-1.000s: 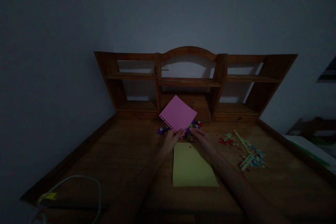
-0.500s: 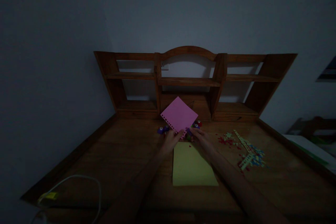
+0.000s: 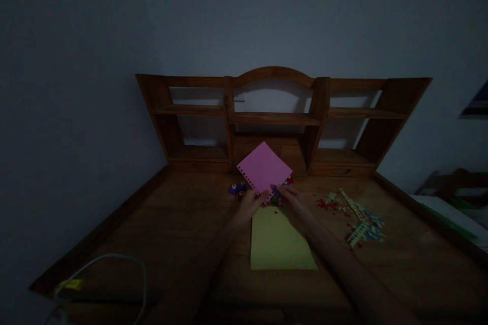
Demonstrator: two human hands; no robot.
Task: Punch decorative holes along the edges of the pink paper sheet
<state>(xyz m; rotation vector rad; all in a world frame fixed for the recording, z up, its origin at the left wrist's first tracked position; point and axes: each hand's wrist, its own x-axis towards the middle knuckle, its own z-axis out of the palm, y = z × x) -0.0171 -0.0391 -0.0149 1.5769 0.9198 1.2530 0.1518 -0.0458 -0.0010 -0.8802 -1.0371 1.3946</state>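
Observation:
My left hand (image 3: pixel 247 206) pinches the lower corner of a pink sheet of paper (image 3: pixel 264 166), held up and tilted like a diamond. A row of punched holes runs along its lower left edge. In my right hand (image 3: pixel 294 203) is a small purple craft punch (image 3: pixel 275 190), its fingers closed around it at the paper's lower edge. Whether the punch is pressed down cannot be made out. Below both hands a yellow sheet (image 3: pixel 280 244) lies flat on the desk. Partly hidden behind the pink paper are more small punches, including purple ones (image 3: pixel 234 189) at the left.
Punched yellow strips (image 3: pixel 353 204) lie on the right of the wooden desk (image 3: pixel 183 223), among red bits (image 3: pixel 328 204) and blue bits (image 3: pixel 374 226). A wooden shelf unit (image 3: pixel 274 119) stands along the back. A white cable (image 3: pixel 143 269) loops at the front left.
The pink paper has shifted slightly to the right and turned a little in my left hand. My right hand stays nearly in place with the purple punch.

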